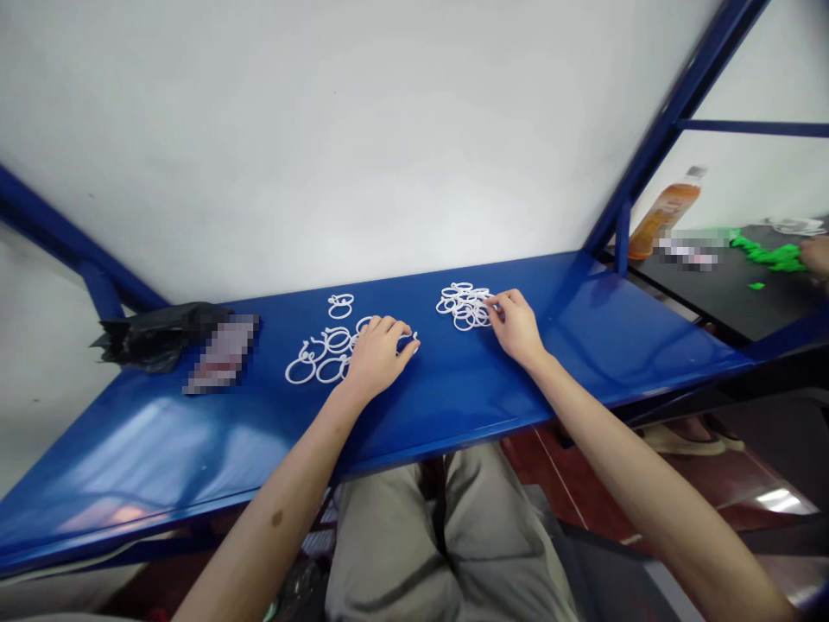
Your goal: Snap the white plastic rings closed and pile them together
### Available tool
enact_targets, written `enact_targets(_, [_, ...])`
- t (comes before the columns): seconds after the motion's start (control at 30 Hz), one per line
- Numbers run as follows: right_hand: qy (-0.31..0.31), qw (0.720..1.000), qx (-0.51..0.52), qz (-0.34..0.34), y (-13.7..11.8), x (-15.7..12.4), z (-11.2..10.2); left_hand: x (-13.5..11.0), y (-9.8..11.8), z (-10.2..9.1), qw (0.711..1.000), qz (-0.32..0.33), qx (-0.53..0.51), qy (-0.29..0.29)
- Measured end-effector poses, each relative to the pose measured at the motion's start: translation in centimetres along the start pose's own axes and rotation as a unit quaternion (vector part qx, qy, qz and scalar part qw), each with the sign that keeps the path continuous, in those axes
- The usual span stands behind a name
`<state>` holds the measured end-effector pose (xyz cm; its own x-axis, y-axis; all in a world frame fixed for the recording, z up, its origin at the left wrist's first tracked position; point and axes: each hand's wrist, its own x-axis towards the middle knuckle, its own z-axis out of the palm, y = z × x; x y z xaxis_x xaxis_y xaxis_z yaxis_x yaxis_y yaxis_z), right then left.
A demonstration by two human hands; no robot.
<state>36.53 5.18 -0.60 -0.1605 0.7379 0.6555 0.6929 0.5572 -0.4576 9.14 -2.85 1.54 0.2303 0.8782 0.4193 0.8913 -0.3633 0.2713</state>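
Note:
White plastic rings with small open hooks lie on a blue metal table in two groups. My left hand point(379, 352) rests over the right end of the looser group point(316, 349), its palm hiding part of it. A ring point(416, 345) shows at its thumb and forefinger, which are curled on it. My right hand point(515, 326) is at the right edge of the denser ring pile point(463, 304), with thumb and forefinger pinched on a ring there. Behind the left group lies a small cluster of rings point(340, 306), touched by neither hand.
A black plastic bag point(159, 335) and a blurred-out flat item point(224, 354) lie at the table's left. Blue frame posts point(648, 142) rise at both sides. On a dark table at right stand an orange drink bottle point(667, 214) and green pieces point(774, 257), beside another person's hand point(816, 257).

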Motion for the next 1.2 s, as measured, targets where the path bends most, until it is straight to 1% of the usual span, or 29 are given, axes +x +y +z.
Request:
enact_targets(0.07, [-0.014,1.000,-0.005,0.021,1.3,0.1,-0.3,-0.1,0.0,0.0,0.999,-0.010,0.038,-0.014])
enact_targets(0.13, [-0.030,0.999,-0.002,0.026,1.8,-0.1,-0.3,-0.2,0.1,0.1,0.997,-0.023,0.070,-0.019])
enact_targets(0.27, [-0.039,0.999,-0.001,0.022,1.5,-0.3,-0.1,-0.2,0.4,0.3,0.992,-0.045,0.107,-0.039])
enact_targets(0.4, [-0.031,0.999,0.001,0.027,1.2,-0.4,-0.1,-0.2,0.4,0.5,0.992,-0.040,0.107,-0.057])
enact_targets(0.5, [-0.021,0.999,0.001,0.027,1.3,-0.3,-0.2,-0.2,0.3,0.7,0.994,-0.025,0.093,-0.051])
enact_targets(0.57, [-0.002,1.000,-0.006,0.020,1.1,-0.3,-0.4,-0.2,0.1,0.8,0.996,-0.018,0.079,-0.043])
enact_targets(0.67, [0.042,0.999,-0.013,-0.014,-0.3,-0.5,-0.8,0.0,0.2,0.8,0.999,-0.006,0.046,-0.010])
enact_targets(0.7, [0.044,0.998,-0.006,-0.033,-1.1,-0.7,-0.9,0.0,0.3,0.8,0.999,0.002,0.037,0.009])
enact_targets(0.73, [0.034,0.998,0.010,-0.053,-2.1,-1.0,-0.8,0.0,0.5,0.8,0.999,0.015,0.033,0.031])
enact_targets(0.77, [0.006,0.997,0.036,-0.071,-3.1,-1.3,-0.7,0.1,0.8,0.8,0.997,0.032,0.035,0.055])
enact_targets(0.83, [-0.085,0.986,0.114,-0.083,-5.2,-2.0,-0.1,0.0,1.3,0.9,0.991,0.075,0.058,0.095])
enact_targets(0.87, [-0.127,0.977,0.156,-0.071,-6.2,-2.3,0.4,0.0,1.6,0.9,0.986,0.101,0.074,0.108])
enact_targets(0.9, [-0.150,0.968,0.193,-0.052,-6.9,-2.5,0.8,0.0,1.8,1.0,0.981,0.125,0.088,0.117])
enact_targets(0.97, [-0.161,0.953,0.258,-0.009,-7.8,-2.8,1.6,-0.2,2.1,1.1,0.974,0.159,0.101,0.124])
enact_targets(1.0, [-0.157,0.947,0.281,0.010,-8.0,-2.9,1.9,-0.2,2.3,1.2,0.974,0.165,0.095,0.124])
enact_targets(1.07, [-0.148,0.938,0.310,0.038,-8.0,-2.8,2.2,-0.3,2.3,1.4,0.981,0.144,0.048,0.124])
enact_targets(1.13, [-0.135,0.939,0.311,0.048,-7.8,-2.7,2.1,-0.2,2.3,1.6,0.989,0.077,-0.040,0.123])
enact_targets(1.2, [-0.119,0.950,0.288,0.031,-7.6,-2.7,1.9,-0.2,2.2,1.6,0.984,0.001,-0.145,0.099])
